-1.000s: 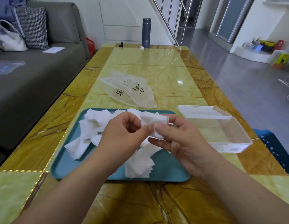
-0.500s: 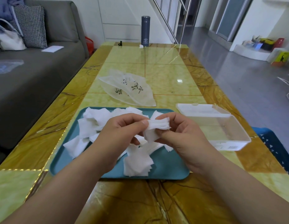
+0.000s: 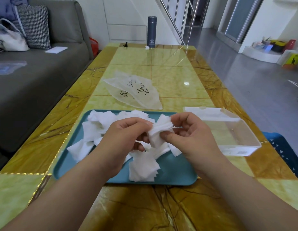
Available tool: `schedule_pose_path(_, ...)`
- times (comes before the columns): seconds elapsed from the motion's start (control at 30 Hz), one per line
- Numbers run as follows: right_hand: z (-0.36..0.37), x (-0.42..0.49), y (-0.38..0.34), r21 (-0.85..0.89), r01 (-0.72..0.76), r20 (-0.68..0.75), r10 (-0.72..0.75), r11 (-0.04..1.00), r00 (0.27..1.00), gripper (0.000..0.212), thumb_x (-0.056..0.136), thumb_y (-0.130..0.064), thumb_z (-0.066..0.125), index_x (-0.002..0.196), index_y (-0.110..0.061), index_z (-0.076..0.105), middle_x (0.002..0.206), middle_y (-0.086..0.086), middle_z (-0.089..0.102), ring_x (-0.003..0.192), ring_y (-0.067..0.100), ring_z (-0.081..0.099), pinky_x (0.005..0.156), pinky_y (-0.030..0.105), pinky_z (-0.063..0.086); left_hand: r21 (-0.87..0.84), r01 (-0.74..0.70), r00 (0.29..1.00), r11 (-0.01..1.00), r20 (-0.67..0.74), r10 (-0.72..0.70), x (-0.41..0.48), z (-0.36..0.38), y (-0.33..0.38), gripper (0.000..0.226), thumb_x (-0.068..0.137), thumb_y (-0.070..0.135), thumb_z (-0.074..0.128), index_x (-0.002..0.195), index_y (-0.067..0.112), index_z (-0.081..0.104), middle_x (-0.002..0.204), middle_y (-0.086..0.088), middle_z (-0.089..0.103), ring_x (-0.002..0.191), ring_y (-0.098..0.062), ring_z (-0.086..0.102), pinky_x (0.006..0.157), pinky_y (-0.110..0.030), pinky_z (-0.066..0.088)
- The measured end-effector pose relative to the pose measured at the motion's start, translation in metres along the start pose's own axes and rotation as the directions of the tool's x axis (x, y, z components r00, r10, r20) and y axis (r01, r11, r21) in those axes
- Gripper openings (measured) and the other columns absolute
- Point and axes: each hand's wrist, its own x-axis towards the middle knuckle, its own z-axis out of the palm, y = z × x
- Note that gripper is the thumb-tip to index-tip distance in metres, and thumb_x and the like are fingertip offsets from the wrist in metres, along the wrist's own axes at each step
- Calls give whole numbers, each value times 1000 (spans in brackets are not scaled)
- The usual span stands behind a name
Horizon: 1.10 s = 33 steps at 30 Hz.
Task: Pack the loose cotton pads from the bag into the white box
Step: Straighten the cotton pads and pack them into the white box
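Soft white square cotton pads (image 3: 94,125) lie scattered in the teal tray (image 3: 61,172). Beyond the tray lies the limp translucent bag (image 3: 145,100); its black print is unreadable. Above the tray's middle, the left hand (image 3: 121,139) and right hand (image 3: 195,139) pinch a fanned stack of pads (image 3: 159,130). Just right of the tray stands the white box (image 3: 236,147), lid open, its label too small to read.
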Motion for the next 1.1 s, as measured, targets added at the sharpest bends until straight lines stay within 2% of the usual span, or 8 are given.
schedule_pose_path(0.13,-1,-1,0,-16,11,32,-10,1000,999,36,79,5,83,106,-17,74,104,6,78,102,37,72,94,47,61,18,-1,1000,1000,19,0,-1,1,0,19,96,13,65,86,14,81,86,-11,73,74,-20,64,63,-37,47)
schedule_pose_path(0.23,0,-2,-1,-33,34,38,-33,999,999,41,77,6,84,106,-21,74,99,0,77,95,26,74,90,38,63,26,5,999,1000,48,-7,0,0,-1,16,96,19,68,90,11,80,83,-9,71,73,-19,62,64,-36,47)
schedule_pose_path(0.3,0,-2,-1,-58,57,37,-55,997,998,42,75,7,85,102,-23,73,93,-4,75,89,20,73,86,33,62,35,5,999,999,51,-7,0,0,-2,15,95,17,69,92,6,79,82,-9,72,71,-18,62,63,-34,48)
schedule_pose_path(0.47,-1,-3,-1,-109,96,68,-89,989,994,38,78,6,83,100,-25,77,97,0,79,96,24,74,87,44,63,59,-16,999,998,45,14,-1,-1,-3,13,95,13,69,93,4,78,85,-11,73,73,-19,63,63,-34,49)
schedule_pose_path(0.67,1,-4,-2,-117,100,76,-91,988,993,44,79,6,82,106,-28,78,100,-6,79,95,18,75,87,39,63,77,-18,999,997,46,15,0,0,-3,24,96,25,69,89,4,77,80,-9,72,68,-17,60,61,-31,48)
schedule_pose_path(0.83,4,-4,-1,-168,127,98,-111,978,989,40,76,9,82,94,-27,77,94,-4,78,94,21,73,83,46,64,101,-12,999,995,42,8,0,-1,-3,26,93,32,72,85,9,79,76,-10,71,68,-20,58,58,-27,49)
schedule_pose_path(0.97,5,-5,-2,-195,141,119,-120,971,986,37,81,4,82,86,-32,75,88,-6,76,82,35,71,79,54,61,55,53,997,997,53,-56,3,-5,-3,25,86,33,77,84,7,77,78,-14,63,72,-27,56,58,-33,47)
schedule_pose_path(1.1,4,-6,-3,-201,162,129,-138,966,982,34,82,3,81,87,-30,74,88,-3,75,83,44,67,76,56,60,50,80,992,996,90,-84,4,-7,-2,20,84,31,72,80,11,74,77,-13,57,70,-25,53,56,-33,46)
